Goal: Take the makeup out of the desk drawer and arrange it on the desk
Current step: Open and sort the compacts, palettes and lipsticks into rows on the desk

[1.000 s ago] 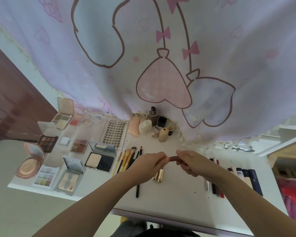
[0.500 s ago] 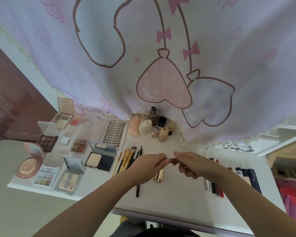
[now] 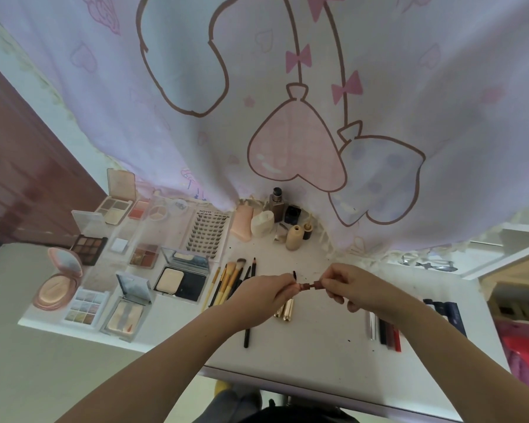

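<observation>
Desk edge: the white desk (image 3: 318, 370) is showing its near rim at the bottom of the view, with both forearms reaching in over it.
Left hand: the left hand (image 3: 257, 296) is pinching the cap end of a small wand, whose dark spoolie brush (image 3: 294, 274) is sticking up above the fingers.
Right hand: the right hand (image 3: 353, 285) is gripping the reddish-brown tube (image 3: 310, 285) by its right end, holding it level above the desk, its open end touching or just beside the left fingertips.
Under the hands: two gold lipstick tubes (image 3: 284, 308) are lying side by side on the desk; a black pencil (image 3: 247, 334) is lying just to their left.
Right side: slim pens and sticks (image 3: 385, 331) are lying in a row, partly hidden by the right forearm.
Middle: yellow-handled brushes (image 3: 226, 283) are lying fanned beside an open compact (image 3: 182, 277).
Left side: opened palettes (image 3: 87, 244) and a round pink compact (image 3: 57, 285) are sitting in rows.
Far: bottles (image 3: 277, 206) are standing against the printed curtain (image 3: 257, 87), beside a lash card (image 3: 206, 230).
</observation>
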Motion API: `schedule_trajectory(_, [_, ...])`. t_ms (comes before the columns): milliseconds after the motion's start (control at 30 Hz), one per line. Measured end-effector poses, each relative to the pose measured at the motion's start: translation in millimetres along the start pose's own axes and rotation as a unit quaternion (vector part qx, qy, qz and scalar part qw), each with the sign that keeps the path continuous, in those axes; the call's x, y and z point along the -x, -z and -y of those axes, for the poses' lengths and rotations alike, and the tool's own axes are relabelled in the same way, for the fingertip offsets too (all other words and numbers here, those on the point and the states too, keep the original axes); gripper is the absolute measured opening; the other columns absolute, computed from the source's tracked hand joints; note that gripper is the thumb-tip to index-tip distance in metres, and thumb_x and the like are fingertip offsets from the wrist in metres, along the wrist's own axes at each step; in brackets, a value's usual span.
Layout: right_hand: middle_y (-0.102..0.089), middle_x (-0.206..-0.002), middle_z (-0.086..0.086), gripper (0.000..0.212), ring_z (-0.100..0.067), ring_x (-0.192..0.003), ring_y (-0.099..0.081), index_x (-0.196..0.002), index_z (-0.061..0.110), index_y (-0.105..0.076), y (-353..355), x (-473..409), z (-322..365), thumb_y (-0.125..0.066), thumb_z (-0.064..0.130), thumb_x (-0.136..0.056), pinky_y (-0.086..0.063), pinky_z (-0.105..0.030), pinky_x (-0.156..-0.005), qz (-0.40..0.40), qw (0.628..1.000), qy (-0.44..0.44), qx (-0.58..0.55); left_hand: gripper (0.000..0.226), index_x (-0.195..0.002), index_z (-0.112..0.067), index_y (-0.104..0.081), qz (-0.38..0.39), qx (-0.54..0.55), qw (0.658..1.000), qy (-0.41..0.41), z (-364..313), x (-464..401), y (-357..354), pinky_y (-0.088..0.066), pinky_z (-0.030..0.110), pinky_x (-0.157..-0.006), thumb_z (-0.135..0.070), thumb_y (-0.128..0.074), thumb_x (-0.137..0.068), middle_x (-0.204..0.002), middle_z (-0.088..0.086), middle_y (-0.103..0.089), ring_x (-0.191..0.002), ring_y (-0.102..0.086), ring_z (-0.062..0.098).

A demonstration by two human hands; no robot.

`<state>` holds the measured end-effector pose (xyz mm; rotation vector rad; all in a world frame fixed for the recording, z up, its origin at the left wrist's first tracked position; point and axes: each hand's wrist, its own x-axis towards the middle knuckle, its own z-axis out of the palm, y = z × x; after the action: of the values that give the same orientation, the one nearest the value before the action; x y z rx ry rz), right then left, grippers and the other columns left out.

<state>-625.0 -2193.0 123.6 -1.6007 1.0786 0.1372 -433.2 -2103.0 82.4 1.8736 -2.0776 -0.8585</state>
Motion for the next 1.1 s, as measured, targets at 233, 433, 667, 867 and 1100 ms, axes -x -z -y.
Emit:
schedule_trajectory(233, [-0.066, -0.088, -0.002, 0.009, -0.01, -0.073, -0.055, -0.102, 0.01, -0.057, 18, 12, -34, -0.051, 0.01, -0.095, -0.042, -0.019, -0.055, -0.048, 0.993, -0.051, -0.096, 0.024, -0.105, -0.023, -0.044, 0.04, 0.073, 0.992, 0.095, 23, 9, -12, -0.042, 0.03, -0.057, -0.039, -0.027, -0.101, -0.071, -0.003, -0.053, -0.058, -0.047, 0.011])
schedule_trajectory(433, [-0.07, -0.101, 0.001, 0.018, -0.015, -0.09, -0.063, -0.108, 0.015, -0.058, -13, 15, -75, -0.047, 0.006, -0.097, -0.051, -0.026, -0.068, -0.093, 0.972, -0.101, -0.189, 0.032, -0.103, -0.016, -0.053, 0.034, 0.178, 0.966, 0.183, -16, -12, -49, -0.052, 0.03, -0.076, -0.042, -0.035, -0.099, -0.088, -0.005, -0.069, -0.074, -0.062, 0.011])
schedule_trajectory(667, [-0.069, -0.086, 0.004, 0.02, -0.013, -0.077, -0.065, -0.101, 0.016, -0.046, -68, -15, -87, -0.04, 0.035, -0.098, -0.054, -0.033, -0.075, -0.131, 0.979, -0.123, 0.095, 0.038, -0.114, -0.011, -0.057, 0.001, -0.181, 0.972, 0.151, -23, -39, -73, -0.034, 0.039, -0.096, -0.036, -0.031, -0.099, -0.118, 0.007, -0.056, -0.114, -0.046, 0.025])
schedule_trajectory(867, [-0.064, -0.102, -0.009, 0.035, -0.026, -0.086, -0.061, -0.107, 0.01, -0.046, -92, -52, -55, -0.028, 0.039, -0.1, -0.042, -0.032, -0.067, -0.161, 0.954, -0.102, 0.233, 0.04, -0.118, -0.011, -0.056, -0.001, -0.228, 0.961, 0.156, 8, -36, -66, -0.035, 0.036, -0.096, -0.039, -0.035, -0.099, -0.122, 0.008, -0.055, -0.117, -0.045, 0.025])
schedule_trajectory(1100, [-0.064, -0.106, -0.008, 0.038, -0.028, -0.094, -0.062, -0.109, 0.01, -0.049, -108, -75, -37, -0.026, 0.039, -0.101, -0.036, -0.031, -0.065, -0.147, 0.937, -0.086, 0.305, 0.042, -0.117, -0.015, -0.057, -0.035, -0.218, 0.964, 0.15, 32, -28, -60, -0.035, 0.032, -0.096, -0.043, -0.031, -0.099, -0.121, 0.005, -0.054, -0.116, -0.045, 0.022])
